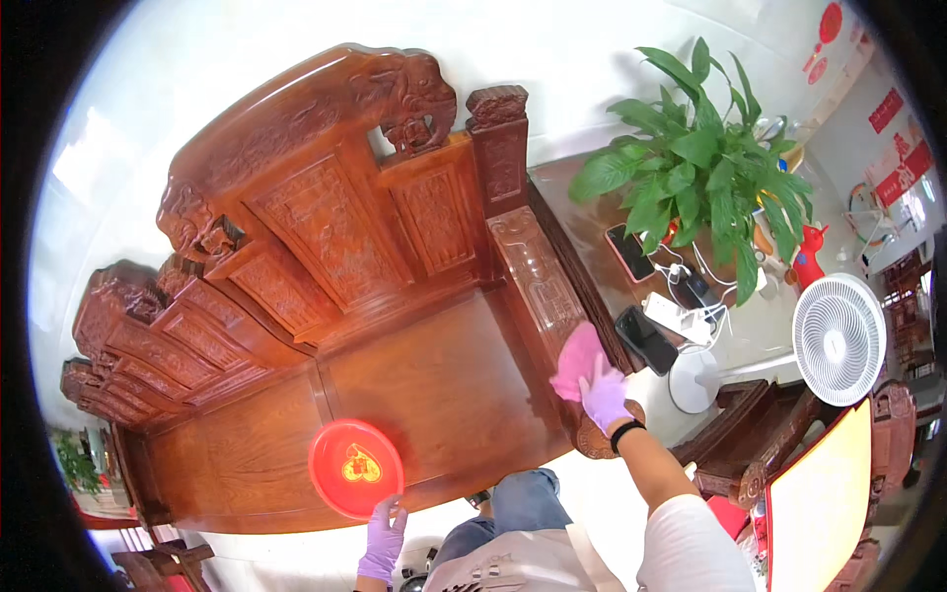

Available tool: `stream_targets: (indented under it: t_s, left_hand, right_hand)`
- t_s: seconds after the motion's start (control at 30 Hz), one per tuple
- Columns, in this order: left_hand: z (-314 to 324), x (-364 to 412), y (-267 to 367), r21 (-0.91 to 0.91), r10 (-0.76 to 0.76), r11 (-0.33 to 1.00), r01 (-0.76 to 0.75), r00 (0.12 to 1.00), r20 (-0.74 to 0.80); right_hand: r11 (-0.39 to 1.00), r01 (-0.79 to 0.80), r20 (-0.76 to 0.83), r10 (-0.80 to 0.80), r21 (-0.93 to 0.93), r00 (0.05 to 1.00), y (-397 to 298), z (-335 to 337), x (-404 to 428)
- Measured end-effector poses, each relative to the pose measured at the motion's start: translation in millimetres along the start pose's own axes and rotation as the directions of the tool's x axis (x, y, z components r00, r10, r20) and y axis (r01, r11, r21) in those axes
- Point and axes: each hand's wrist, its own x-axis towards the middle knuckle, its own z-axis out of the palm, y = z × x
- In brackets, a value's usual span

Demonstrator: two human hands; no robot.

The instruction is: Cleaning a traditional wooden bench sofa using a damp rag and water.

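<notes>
In a purple glove, my right hand (605, 396) presses a pink cloth (578, 362) against the carved armrest (538, 274) of a wooden settee. My left hand (383, 542), gloved the same way, grips the near rim of a red plastic basin (323, 465). A yellow heart-shaped print marks the basin's bottom. The basin is over the front part of the wooden seat (444, 362); whether it rests there or is held just above, I cannot tell. Behind the seat rises the carved backrest (333, 229).
Right of the armrest, a side table (584, 222) bears a leafy potted plant (695, 155), a smartphone (630, 253), another phone (646, 340) and a white power strip (677, 318) with cables. A white fan (838, 340) stands beyond. A carved wooden chair (740, 444) is at right.
</notes>
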Motion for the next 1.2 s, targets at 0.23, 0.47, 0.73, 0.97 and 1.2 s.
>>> stream_targets:
  t_s: [0.23,0.47,0.73,0.97,1.2]
  left_hand:
    - [-16.4,-25.1,-18.4,0.119,0.025,0.993,-0.023,0.999,-0.021]
    - [-19.1,-27.7,-1.1,0.201,0.036,0.977,-0.065,0.989,0.141]
    - [-24.7,-17.6,-5.9,0.236,0.064,0.966,-0.105,0.982,0.175]
    - [-15.1,-19.4,-10.3,0.282,0.068,0.948,-0.149,0.958,0.278]
    - [-22.7,-5.0,-2.6,0.292,0.123,0.930,-0.221,0.940,0.319]
  right_hand:
    - [0.965,0.001,0.558,0.150,-0.261,0.816,-28.3,-75.5,-35.1]
    - [0.980,-0.198,0.074,0.200,-0.032,0.977,-13.2,-2.4,-28.7]
    - [0.962,-0.272,0.175,0.262,0.034,0.949,6.0,8.6,-102.0]
    - [0.930,-0.365,0.203,0.349,0.046,0.915,19.9,-2.6,-90.2]
    - [0.878,-0.347,-0.041,0.381,0.330,0.924,35.2,18.9,-74.9]
